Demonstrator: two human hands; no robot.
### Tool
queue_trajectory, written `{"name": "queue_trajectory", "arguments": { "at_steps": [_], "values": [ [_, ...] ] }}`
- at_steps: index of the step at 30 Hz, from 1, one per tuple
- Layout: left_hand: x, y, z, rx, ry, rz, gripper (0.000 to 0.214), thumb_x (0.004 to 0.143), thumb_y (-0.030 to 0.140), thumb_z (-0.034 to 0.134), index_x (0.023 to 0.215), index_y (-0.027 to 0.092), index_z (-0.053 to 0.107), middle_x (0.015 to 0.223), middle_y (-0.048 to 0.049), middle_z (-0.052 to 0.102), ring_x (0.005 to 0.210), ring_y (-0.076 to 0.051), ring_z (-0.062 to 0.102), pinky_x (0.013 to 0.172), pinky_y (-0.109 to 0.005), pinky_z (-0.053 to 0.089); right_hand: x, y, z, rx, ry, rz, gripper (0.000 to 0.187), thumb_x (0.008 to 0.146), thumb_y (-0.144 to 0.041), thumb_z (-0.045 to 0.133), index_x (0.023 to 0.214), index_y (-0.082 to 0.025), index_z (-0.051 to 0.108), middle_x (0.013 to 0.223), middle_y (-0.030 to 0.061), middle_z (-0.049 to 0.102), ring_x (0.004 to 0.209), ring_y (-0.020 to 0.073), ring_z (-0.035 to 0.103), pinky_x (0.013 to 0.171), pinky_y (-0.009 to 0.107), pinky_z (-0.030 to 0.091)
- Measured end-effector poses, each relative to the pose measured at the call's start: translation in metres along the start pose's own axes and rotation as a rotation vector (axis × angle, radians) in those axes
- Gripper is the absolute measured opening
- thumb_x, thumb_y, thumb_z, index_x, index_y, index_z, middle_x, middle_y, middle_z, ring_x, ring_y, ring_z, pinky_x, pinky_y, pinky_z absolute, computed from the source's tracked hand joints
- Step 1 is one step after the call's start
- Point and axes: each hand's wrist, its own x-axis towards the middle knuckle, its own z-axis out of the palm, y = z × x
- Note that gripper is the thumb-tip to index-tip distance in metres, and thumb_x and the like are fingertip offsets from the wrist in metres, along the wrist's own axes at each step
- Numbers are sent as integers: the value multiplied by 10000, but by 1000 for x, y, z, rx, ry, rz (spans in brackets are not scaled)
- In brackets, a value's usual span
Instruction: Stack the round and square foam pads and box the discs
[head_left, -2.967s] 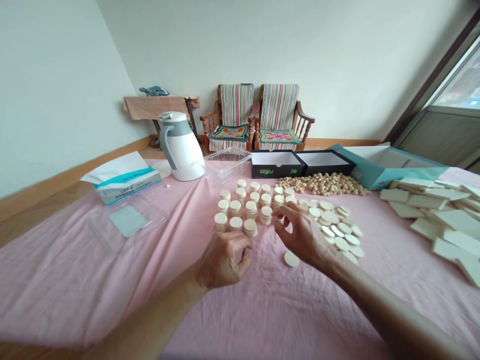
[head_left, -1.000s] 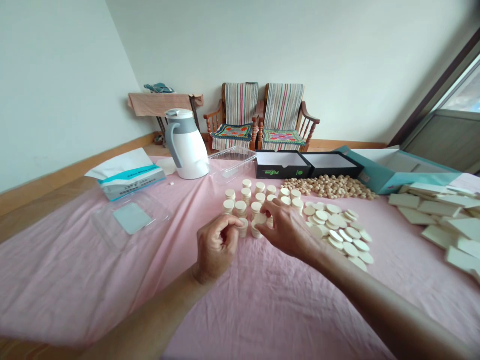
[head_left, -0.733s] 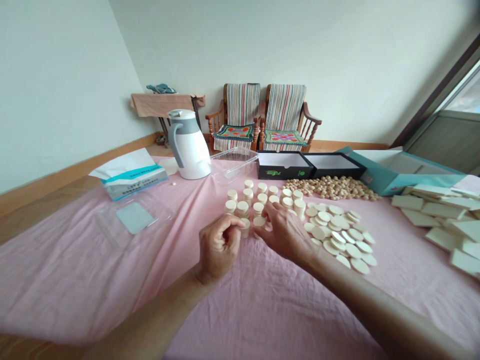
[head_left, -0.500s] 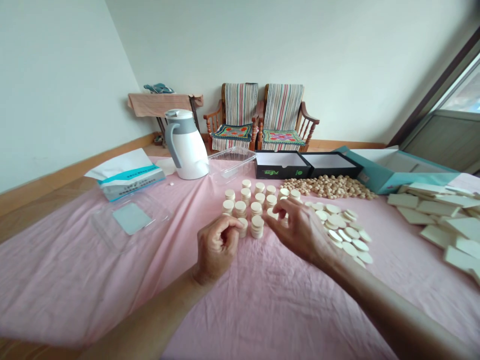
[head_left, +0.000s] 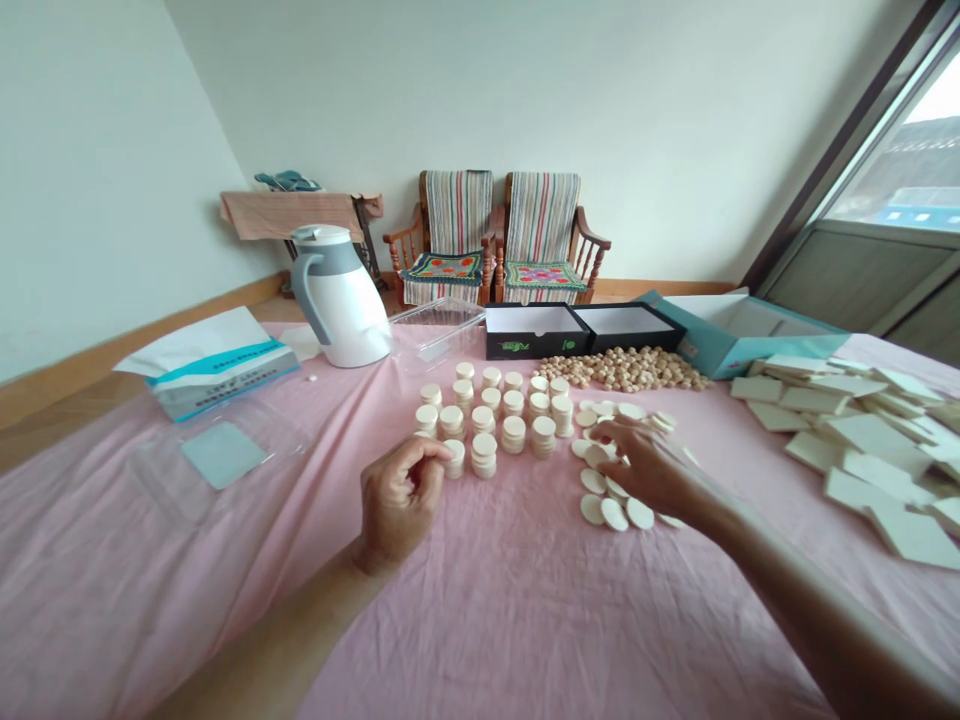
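Pale round wooden discs stand in several short stacks [head_left: 484, 455] on the pink cloth [head_left: 480, 600]. My left hand [head_left: 401, 495] is closed, its bent index finger against the front-left stack [head_left: 454, 457]. The inside of its curled fingers is hidden, so whether it holds anything does not show. Over a loose heap of the same discs [head_left: 615, 512], right of the stacks, is my right hand [head_left: 641, 465]. Its thumb and fingers are apart and reach down among the discs, and no disc is visibly gripped. The hand covers part of the heap.
Behind the heap lie small wooden beads [head_left: 626, 368], with black boxes [head_left: 536, 330] and a teal box [head_left: 757, 335] beyond. Square wooden tiles [head_left: 862, 435] pile up at right. At left are a white jug [head_left: 349, 310], a tissue pack [head_left: 217, 365] and clear plastic trays [head_left: 225, 455].
My right hand has moved from the right-hand stacks rightward to the loose discs, uncovering those stacks. My left hand stays at the front-left stack. The view has swung slightly right.
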Motion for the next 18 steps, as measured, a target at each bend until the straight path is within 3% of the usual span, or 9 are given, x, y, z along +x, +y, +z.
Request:
{"name": "queue_trajectory", "arguments": {
  "at_steps": [5,7,12,14,18],
  "values": [
    [-1,-2,1,8,-7,-15,172,810,109,500,719,173,632,668,8,628,578,-113,562,548,-213,421,2,-5,6,72,44,19,59,770,-176,515,735,-185,561,749,31,591,685,149,529,612,259,341],
    [-1,0,1,12,-12,-18,172,811,114,499,721,171,634,671,7,630,572,-111,563,540,-211,418,1,-10,4,161,63,22,107,797,-219,515,694,-193,532,672,4,572,632,135,510,590,255,344],
    [1,2,-1,25,-2,-4,172,806,124,501,719,170,642,671,3,648,578,-115,577,538,-208,426,-8,-47,2,467,-104,-16,153,835,-318,513,764,-195,571,635,-20,581,558,109,512,502,226,341],
    [2,2,-1,32,1,1,167,799,125,505,716,170,643,660,3,650,570,-116,576,535,-208,430,-11,-60,5,467,-144,-10,136,831,-293,513,778,-193,589,632,-18,593,555,112,524,497,227,340],
    [2,3,-2,57,-13,28,159,799,105,502,770,169,644,705,-6,660,602,-119,589,564,-213,452,-13,-69,9,367,-69,-24,99,814,-219,535,858,-195,620,707,5,638,620,133,571,569,254,390]
  ]
}}
